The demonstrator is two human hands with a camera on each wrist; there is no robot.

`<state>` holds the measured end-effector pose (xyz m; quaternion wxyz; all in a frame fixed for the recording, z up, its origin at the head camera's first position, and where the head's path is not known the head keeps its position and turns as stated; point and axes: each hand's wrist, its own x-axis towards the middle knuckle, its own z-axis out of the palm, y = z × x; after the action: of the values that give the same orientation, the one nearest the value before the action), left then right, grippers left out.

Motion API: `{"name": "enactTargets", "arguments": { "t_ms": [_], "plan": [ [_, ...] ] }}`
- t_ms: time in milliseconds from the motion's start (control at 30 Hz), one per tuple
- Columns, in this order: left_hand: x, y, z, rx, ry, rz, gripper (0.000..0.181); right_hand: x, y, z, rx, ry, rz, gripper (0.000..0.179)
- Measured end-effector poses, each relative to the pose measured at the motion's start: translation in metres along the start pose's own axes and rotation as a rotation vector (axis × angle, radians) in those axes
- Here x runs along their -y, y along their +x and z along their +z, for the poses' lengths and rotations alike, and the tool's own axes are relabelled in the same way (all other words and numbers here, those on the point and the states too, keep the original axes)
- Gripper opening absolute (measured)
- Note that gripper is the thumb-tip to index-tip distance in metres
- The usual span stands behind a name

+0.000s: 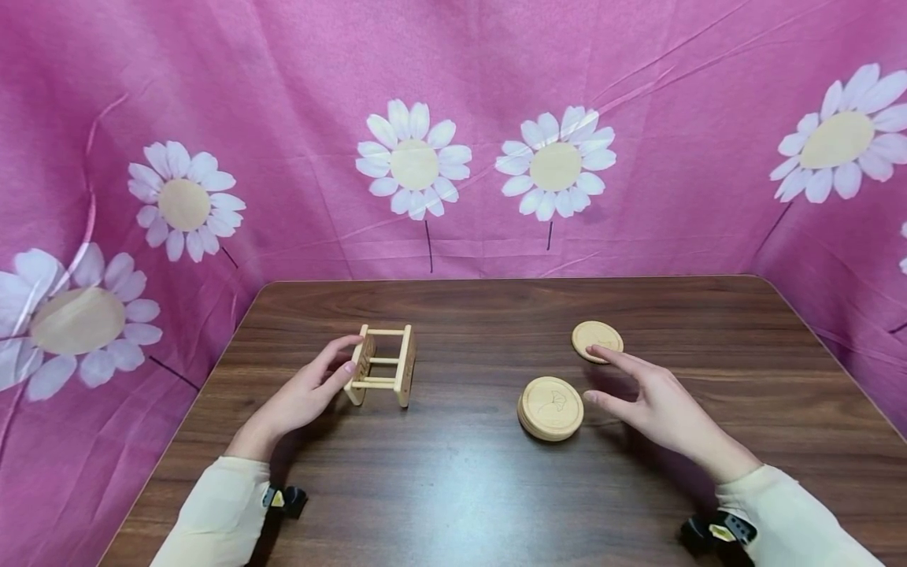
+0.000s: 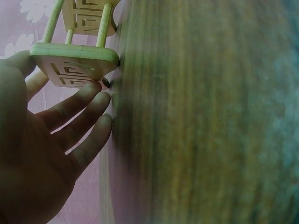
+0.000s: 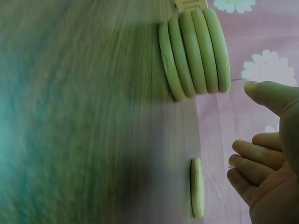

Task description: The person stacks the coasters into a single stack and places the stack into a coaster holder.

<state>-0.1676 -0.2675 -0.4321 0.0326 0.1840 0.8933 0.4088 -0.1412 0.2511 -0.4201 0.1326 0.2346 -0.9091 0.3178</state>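
At the left, a small wooden coaster rack with round crossbars stands on the table. My left hand holds its left side panel, thumb and index finger at the panel's upper edge. Cut-out patterns mark that panel in the left wrist view, with the other fingers extended below it. My right hand hovers with relaxed fingers, holding nothing. Its index fingertip overlaps a single round wooden coaster in the head view. The thumb is beside a stack of several coasters, a small gap showing in the right wrist view.
The dark wood-grain table ends at a far edge against a pink cloth printed with white daisies, which also hangs at both sides. A leaf design shows on the stack's top coaster.
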Motion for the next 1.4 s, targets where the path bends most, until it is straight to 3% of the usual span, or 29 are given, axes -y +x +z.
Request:
{"name": "enactTargets", "arguments": {
  "t_ms": [367,733,1233,1400],
  "plan": [
    [-0.002,0.0,0.0,0.007,-0.009,-0.005,0.045,-0.019,0.008,-0.006,0.0,-0.049,0.08,0.068],
    [-0.002,0.0,0.0,0.008,-0.022,-0.006,0.045,-0.034,0.015,-0.007,0.03,-0.048,0.104,0.072],
    [-0.002,0.0,-0.001,0.013,-0.025,-0.005,0.045,-0.051,0.037,-0.006,0.165,-0.067,0.2,0.085],
    [-0.002,0.0,-0.002,0.017,-0.026,-0.003,0.045,-0.054,0.041,-0.004,0.187,-0.066,0.206,0.082]
  ]
}}
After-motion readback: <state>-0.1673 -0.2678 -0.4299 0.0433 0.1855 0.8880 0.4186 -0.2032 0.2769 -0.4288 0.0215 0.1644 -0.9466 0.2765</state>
